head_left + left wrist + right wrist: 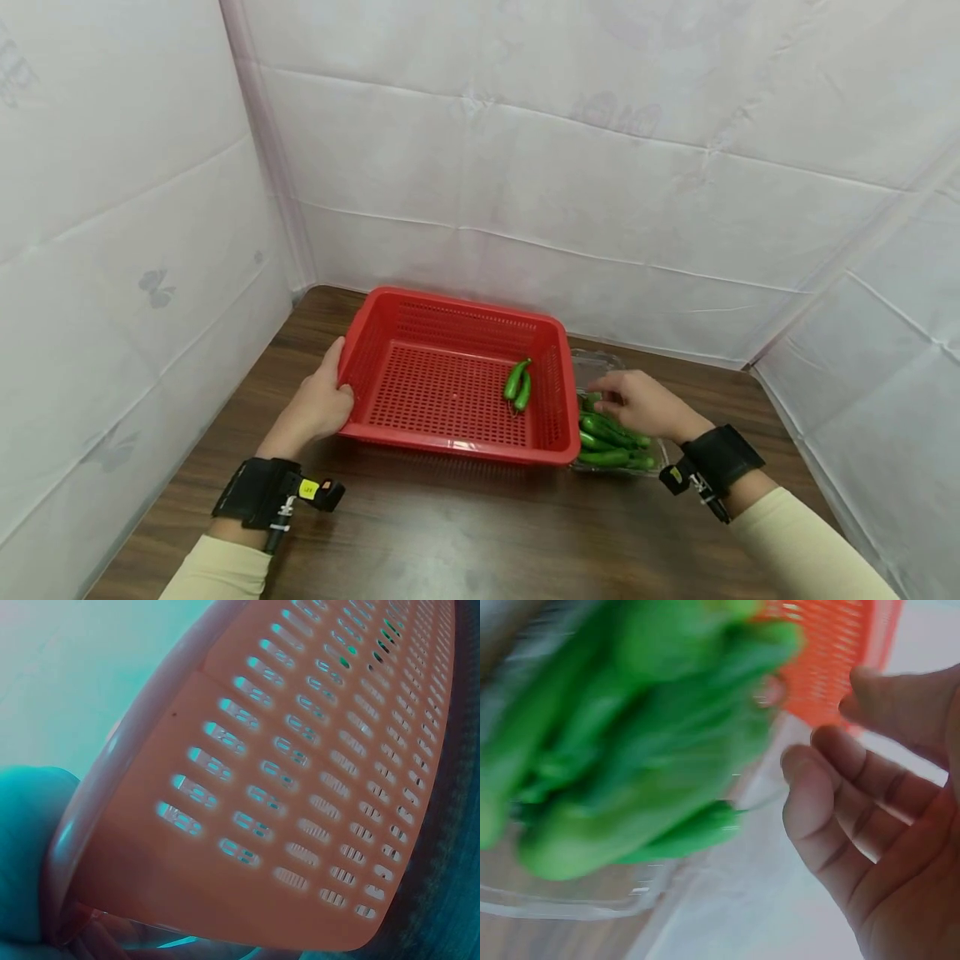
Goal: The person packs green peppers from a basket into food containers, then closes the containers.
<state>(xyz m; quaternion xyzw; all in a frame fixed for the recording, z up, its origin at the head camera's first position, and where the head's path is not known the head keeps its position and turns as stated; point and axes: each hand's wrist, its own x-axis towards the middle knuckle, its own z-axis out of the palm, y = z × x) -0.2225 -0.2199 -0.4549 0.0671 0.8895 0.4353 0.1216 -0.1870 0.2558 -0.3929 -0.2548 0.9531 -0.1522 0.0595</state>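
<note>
The head view is evenly and softly lit, bright overall, with no hard glare. The white fabric walls [600, 167] diffuse the light. A soft shadow lies on the wooden table [465, 533] directly under the near edge of the red basket [450, 442]. Focus is sharp throughout; straight seams bow slightly toward the frame edges.

The left wrist view carries a strong teal colour cast, and the basket wall [300, 787] appears washed-out pink. Close range softens its detail.

The right wrist view is heavily motion-blurred: the green peppers [630, 750] smear into shapeless patches. The fingers [840, 802] are moderately sharp.
</note>
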